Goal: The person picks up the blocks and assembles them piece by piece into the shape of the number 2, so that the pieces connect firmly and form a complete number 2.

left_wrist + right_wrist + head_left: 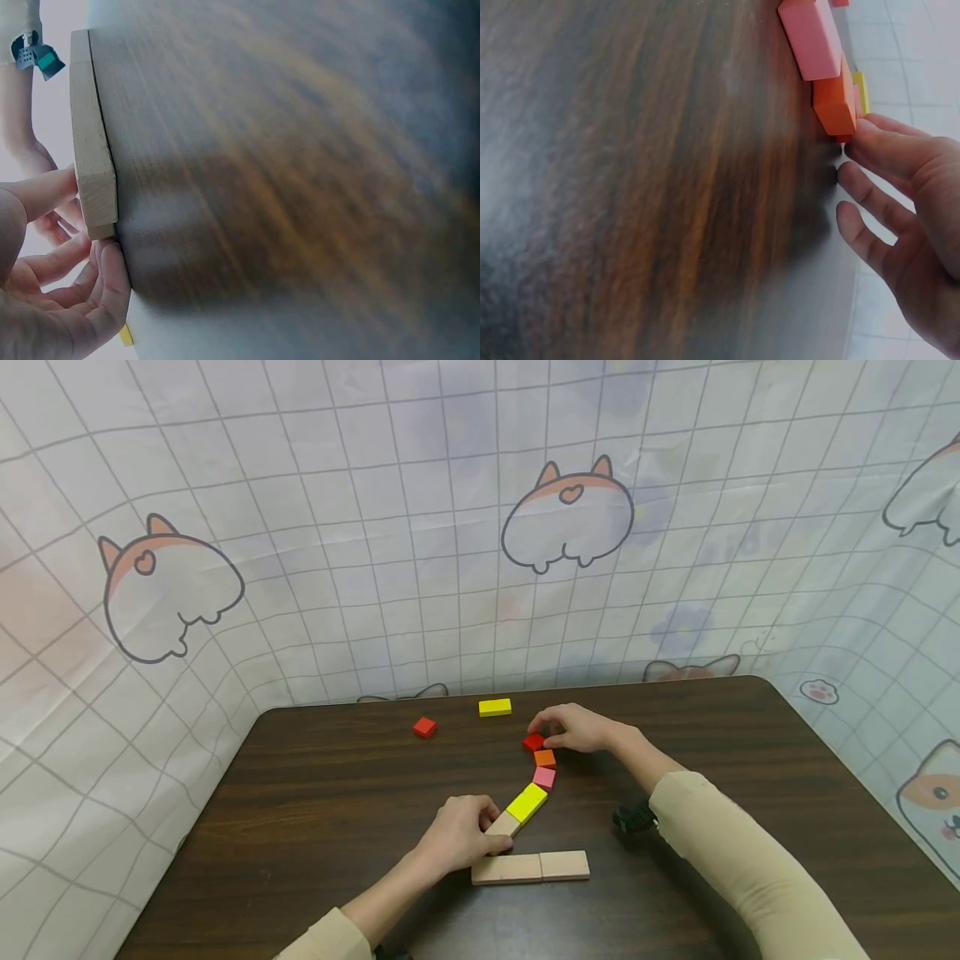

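**A:** Right hand (581,729) is up at the far end of the curved row, fingers curled in and pinching the small red block (533,742) just past the orange block (545,758). Left hand (457,837) is curled round the plain wooden block (501,825) at the near end. Looks to me like the row is mid-build and the red one is being seated as the newest link.

**B:** Agreed. I'd say the next move needs a tiny nudge so red sits flush against orange without bumping the pink block (544,777) or the yellow block (527,802).

**A:** Direction-wise, the row's long axis runs from near-left to far-right, then bends back toward the far edge of the table (315,793). The red block's too square to call an axis.
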The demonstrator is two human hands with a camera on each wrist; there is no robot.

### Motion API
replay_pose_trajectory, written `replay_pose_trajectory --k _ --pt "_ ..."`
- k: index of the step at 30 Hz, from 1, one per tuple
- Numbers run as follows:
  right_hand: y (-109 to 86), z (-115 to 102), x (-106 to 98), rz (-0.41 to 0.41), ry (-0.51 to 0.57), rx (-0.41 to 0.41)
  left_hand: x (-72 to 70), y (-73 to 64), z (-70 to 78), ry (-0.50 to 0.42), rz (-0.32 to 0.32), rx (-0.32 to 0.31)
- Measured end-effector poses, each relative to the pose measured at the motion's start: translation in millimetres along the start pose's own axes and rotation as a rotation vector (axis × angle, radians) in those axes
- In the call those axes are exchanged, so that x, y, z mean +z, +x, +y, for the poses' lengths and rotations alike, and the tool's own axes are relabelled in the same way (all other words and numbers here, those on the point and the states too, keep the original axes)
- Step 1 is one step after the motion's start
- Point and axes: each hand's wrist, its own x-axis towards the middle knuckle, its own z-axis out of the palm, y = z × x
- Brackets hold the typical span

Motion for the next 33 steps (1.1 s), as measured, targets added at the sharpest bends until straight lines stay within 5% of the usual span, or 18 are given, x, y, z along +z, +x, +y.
replay_pose_trajectory --k 33 --pt "-16.5 0.6 6.4 0.105 0.036 -0.034 0.3 0.5 -0.2 -0.005 -0.006 -0.001"
